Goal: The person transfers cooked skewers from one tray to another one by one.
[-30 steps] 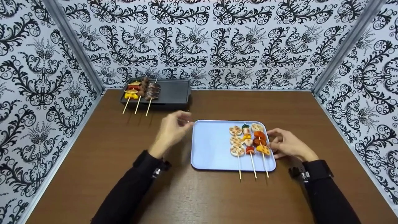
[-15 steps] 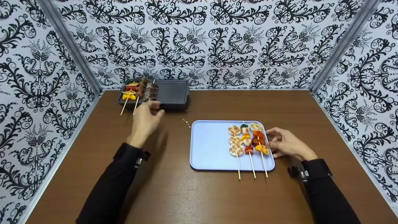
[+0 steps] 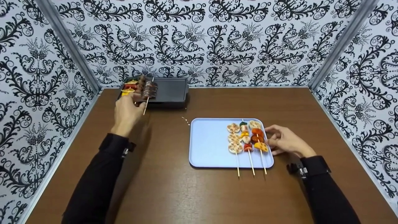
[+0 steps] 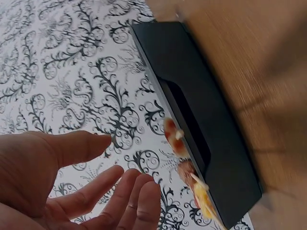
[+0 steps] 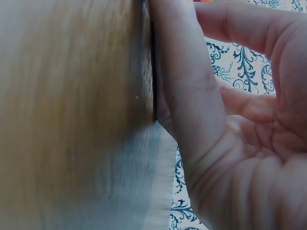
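My left hand (image 3: pixel 127 109) reaches over the stick ends of the skewers at the dark grill plate (image 3: pixel 172 88). In the left wrist view its thumb and fingers (image 4: pixel 139 196) are spread apart with nothing between them. On the grill plate lie a skewer of dark sliced meat (image 3: pixel 150 89), a meatball skewer (image 3: pixel 141 82) and a vegetable skewer (image 3: pixel 130 85), the last partly hidden by the hand. My right hand (image 3: pixel 287 141) holds the right edge of the light blue tray (image 3: pixel 208 143), thumb along its side in the right wrist view.
On the tray's right half lie a lotus root skewer (image 3: pixel 234 137), a mixed skewer (image 3: pixel 245 134) and an orange and yellow vegetable skewer (image 3: pixel 257 137), sticks over the front rim. A patterned wall (image 3: pixel 199 43) rises behind the brown table (image 3: pixel 174 186).
My left hand has moved left and away from me, from beside the tray to the skewers at the grill plate. The right hand stays at the tray's edge.
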### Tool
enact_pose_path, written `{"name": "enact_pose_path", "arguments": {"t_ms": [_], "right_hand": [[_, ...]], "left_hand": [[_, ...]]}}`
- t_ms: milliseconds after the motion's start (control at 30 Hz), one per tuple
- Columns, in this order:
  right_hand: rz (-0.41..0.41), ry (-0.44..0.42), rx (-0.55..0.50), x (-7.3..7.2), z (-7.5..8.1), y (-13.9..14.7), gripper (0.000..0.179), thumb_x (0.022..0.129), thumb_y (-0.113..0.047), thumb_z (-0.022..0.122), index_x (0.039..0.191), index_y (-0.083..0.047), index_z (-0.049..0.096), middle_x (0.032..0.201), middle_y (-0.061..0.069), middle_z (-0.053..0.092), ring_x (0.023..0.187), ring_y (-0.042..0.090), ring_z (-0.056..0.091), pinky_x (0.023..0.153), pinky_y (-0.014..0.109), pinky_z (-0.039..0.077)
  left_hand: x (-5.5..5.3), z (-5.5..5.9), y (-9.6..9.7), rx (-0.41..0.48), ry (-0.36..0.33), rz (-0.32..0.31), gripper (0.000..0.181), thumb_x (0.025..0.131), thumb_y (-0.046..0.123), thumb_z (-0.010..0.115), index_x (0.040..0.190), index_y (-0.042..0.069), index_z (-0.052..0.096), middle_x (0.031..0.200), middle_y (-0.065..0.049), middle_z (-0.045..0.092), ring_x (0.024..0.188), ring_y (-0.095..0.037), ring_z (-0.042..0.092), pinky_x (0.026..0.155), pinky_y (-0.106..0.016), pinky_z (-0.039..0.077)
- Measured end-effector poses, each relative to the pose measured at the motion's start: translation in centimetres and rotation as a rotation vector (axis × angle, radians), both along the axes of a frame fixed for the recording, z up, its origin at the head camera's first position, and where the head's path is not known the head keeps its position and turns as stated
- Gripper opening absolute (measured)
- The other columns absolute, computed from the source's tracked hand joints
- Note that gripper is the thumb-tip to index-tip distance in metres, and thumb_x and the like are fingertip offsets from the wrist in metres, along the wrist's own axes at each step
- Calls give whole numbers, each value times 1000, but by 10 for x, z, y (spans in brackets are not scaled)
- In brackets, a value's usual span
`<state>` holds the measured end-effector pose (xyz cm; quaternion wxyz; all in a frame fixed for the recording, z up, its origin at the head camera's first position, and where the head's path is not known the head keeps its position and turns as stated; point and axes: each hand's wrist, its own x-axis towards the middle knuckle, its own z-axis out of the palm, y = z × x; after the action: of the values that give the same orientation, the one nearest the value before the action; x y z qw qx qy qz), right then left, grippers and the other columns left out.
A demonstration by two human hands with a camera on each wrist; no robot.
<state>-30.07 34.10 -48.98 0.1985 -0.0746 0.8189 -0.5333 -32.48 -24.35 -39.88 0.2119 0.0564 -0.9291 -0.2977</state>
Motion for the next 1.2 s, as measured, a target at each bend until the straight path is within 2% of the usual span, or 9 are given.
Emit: {"name": "enact_pose_path", "arguments": {"t_ms": [200, 333, 467, 633, 800, 1000, 1100, 1200], "right_hand": [[4, -3, -3, 1, -1, -1, 59, 93, 1, 66, 147, -5, 43, 101, 29, 59, 90, 39, 67, 71, 52, 60], [7, -6, -3, 1, 0, -1, 58, 94, -2, 68, 146, -5, 43, 100, 29, 60, 84, 39, 68, 70, 52, 60], [13, -7, -2, 1, -1, -2, 58, 94, -5, 70, 145, -5, 44, 99, 28, 61, 80, 38, 69, 69, 52, 60], [11, 1, -2, 0, -1, 0, 59, 92, -3, 71, 145, -4, 44, 99, 29, 61, 83, 39, 68, 69, 52, 60], [14, -10, -4, 0, -2, 1, 62, 93, -3, 70, 148, -5, 42, 100, 29, 62, 86, 39, 68, 70, 52, 60], [9, 2, -15, -2, -3, 0, 62, 93, -4, 71, 147, -6, 43, 100, 28, 62, 86, 39, 68, 69, 52, 60], [10, 3, -8, -1, -4, 0, 61, 93, -4, 71, 147, -5, 43, 99, 28, 62, 85, 39, 69, 69, 52, 60], [6, 5, -8, -1, -3, -1, 61, 92, -5, 72, 147, -5, 44, 98, 28, 63, 83, 39, 69, 68, 52, 60]], "left_hand": [[-8, 0, -12, -28, -40, -2, 37, 88, 25, 76, 121, 8, 71, 110, -16, 72, 104, -40, 64, 86, -55, 50], [-16, -3, -12, -65, -50, -10, 35, 88, 23, 76, 118, 5, 71, 108, -19, 72, 103, -43, 65, 86, -56, 50], [-21, -6, -13, -94, -78, -6, 36, 89, 22, 75, 118, 1, 71, 111, -23, 71, 105, -46, 63, 86, -57, 51], [-27, -8, -15, -105, -105, -2, 37, 88, 24, 76, 115, -1, 72, 112, -26, 70, 104, -48, 63, 87, -57, 51], [-33, -13, -20, -97, -139, -16, 32, 87, 26, 77, 106, -1, 74, 104, -25, 71, 100, -47, 65, 84, -57, 52], [-40, -16, -24, -64, -152, -55, 27, 86, 24, 78, 94, -1, 77, 104, -28, 70, 101, -48, 63, 85, -58, 51], [-42, -15, -23, -43, -184, -66, 23, 86, 24, 77, 88, 1, 78, 102, -27, 70, 98, -45, 64, 84, -55, 52], [-41, -13, -21, -19, -257, -71, 22, 89, 25, 76, 86, 3, 78, 96, -22, 71, 90, -38, 65, 78, -50, 54]]}}
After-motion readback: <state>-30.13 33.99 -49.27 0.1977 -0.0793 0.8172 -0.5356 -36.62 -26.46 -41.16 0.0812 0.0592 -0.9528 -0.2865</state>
